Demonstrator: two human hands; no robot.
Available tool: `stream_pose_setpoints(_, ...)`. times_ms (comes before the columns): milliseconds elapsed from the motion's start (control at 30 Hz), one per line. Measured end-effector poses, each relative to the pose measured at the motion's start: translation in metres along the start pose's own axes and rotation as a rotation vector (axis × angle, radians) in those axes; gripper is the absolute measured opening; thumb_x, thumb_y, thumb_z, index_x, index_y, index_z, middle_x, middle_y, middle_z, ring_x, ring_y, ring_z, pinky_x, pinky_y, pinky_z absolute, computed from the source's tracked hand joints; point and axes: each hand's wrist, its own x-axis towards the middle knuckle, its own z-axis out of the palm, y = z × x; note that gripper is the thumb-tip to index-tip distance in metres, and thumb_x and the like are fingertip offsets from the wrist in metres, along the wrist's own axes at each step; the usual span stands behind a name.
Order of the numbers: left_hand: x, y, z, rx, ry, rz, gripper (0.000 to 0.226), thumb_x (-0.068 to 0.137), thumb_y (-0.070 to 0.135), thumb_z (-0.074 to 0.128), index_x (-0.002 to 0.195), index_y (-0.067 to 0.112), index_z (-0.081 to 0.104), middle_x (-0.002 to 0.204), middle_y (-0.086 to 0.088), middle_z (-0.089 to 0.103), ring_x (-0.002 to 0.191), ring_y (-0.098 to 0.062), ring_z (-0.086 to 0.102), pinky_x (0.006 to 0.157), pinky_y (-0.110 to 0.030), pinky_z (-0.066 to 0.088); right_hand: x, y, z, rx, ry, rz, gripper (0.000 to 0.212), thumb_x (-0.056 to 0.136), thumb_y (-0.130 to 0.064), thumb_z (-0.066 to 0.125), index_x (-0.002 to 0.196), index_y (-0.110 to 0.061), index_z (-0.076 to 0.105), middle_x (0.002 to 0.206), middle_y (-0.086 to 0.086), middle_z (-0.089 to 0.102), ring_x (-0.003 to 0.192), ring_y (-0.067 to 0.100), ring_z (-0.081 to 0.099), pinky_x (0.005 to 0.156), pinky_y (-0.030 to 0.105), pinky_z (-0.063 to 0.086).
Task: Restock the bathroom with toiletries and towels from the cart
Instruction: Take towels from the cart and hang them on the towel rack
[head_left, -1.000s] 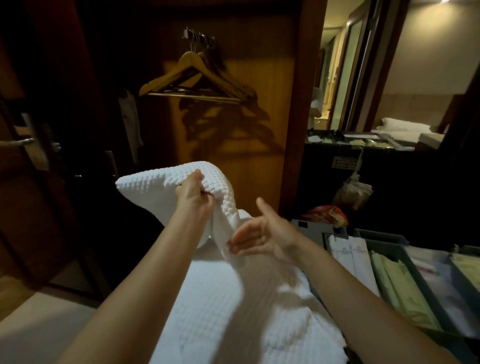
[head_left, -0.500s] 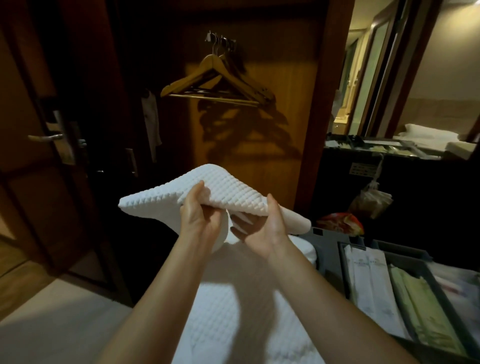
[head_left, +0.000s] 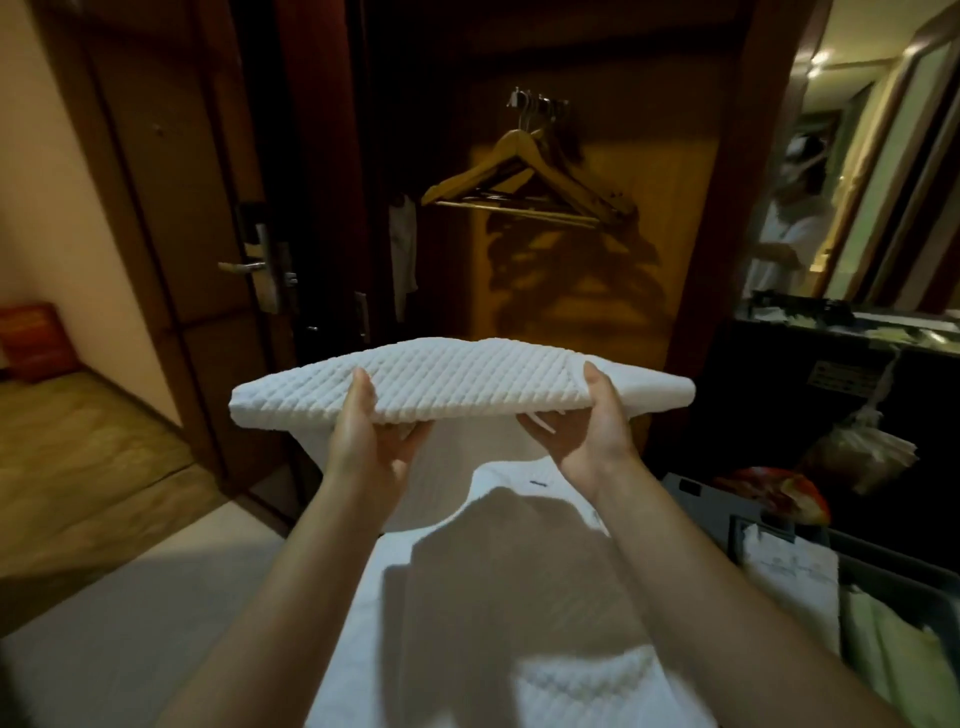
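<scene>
left hand (head_left: 363, 447) + right hand (head_left: 592, 441): hold folded white towel (head_left: 462, 382) flat, mid frame | more towels (head_left: 519, 613) below | wooden hangers (head_left: 524, 182) above

I see a hotel room: card-lock door (head_left: 260, 260) left of my left hand (head_left: 371, 441), wooden hangers (head_left: 524, 176) beyond it, stocked cart (head_left: 696, 491) to its right.

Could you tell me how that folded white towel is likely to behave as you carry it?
Probably floppy: the folded towel sags past the left hand and right hand. Likely light for its bulk, since thumbs and fingers alone carry it. Its waffle texture should resist slipping.
</scene>
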Motion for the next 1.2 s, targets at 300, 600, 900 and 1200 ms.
stream_pose_setpoints(300, -0.11, 0.021, -0.009, 0.068, 0.09, 0.224, 0.084, 0.065, 0.045, 0.069, 0.138, 0.022, 0.034, 0.132, -0.005, 0.053, 0.113, -0.022, 0.057, 0.079, -0.037, 0.052, -0.058, -0.021, -0.002, -0.237, -0.29, 0.021, 0.044, 0.096, -0.039, 0.041, 0.136, -0.022, 0.041, 0.123, 0.006, 0.06, 0.111, 0.021, 0.059, 0.099, 0.039, 0.046)
stream_pose_setpoints(600, -0.273, 0.032, -0.02, 0.337, 0.347, 0.526, 0.049, 0.088, 0.037, 0.051, 0.132, 0.015, 0.047, 0.124, -0.005, 0.061, 0.109, -0.018, 0.061, 0.098, -0.044, 0.045, -0.154, 0.005, 0.017, -0.284, -0.482, 0.166, 0.033, 0.096, -0.039, 0.04, 0.121, -0.02, 0.047, 0.115, 0.008, 0.061, 0.1, 0.023, 0.063, 0.086, 0.04, 0.052)
stream_pose_setpoints(900, -0.437, 0.062, -0.053, 0.376, 0.668, 0.719, 0.046, 0.072, 0.03, 0.062, 0.115, 0.016, 0.053, 0.111, -0.007, 0.066, 0.101, -0.021, 0.065, 0.09, -0.046, 0.051, -0.268, 0.057, 0.064, -0.404, -0.731, 0.181, 0.025, 0.093, -0.035, 0.046, 0.108, -0.018, 0.056, 0.099, 0.007, 0.067, 0.072, 0.018, 0.069, 0.061, 0.029, 0.054)
stream_pose_setpoints(1200, -0.579, 0.106, -0.105, 0.347, 0.909, 0.899, 0.016, 0.086, 0.022, 0.058, 0.1, 0.013, 0.061, 0.098, -0.006, 0.071, 0.089, -0.018, 0.07, 0.08, -0.041, 0.055, -0.409, 0.117, 0.116, -0.342, -1.026, 0.331, 0.017, 0.092, -0.035, 0.048, 0.094, -0.021, 0.057, 0.089, 0.005, 0.07, 0.076, 0.024, 0.068, 0.067, 0.035, 0.054)
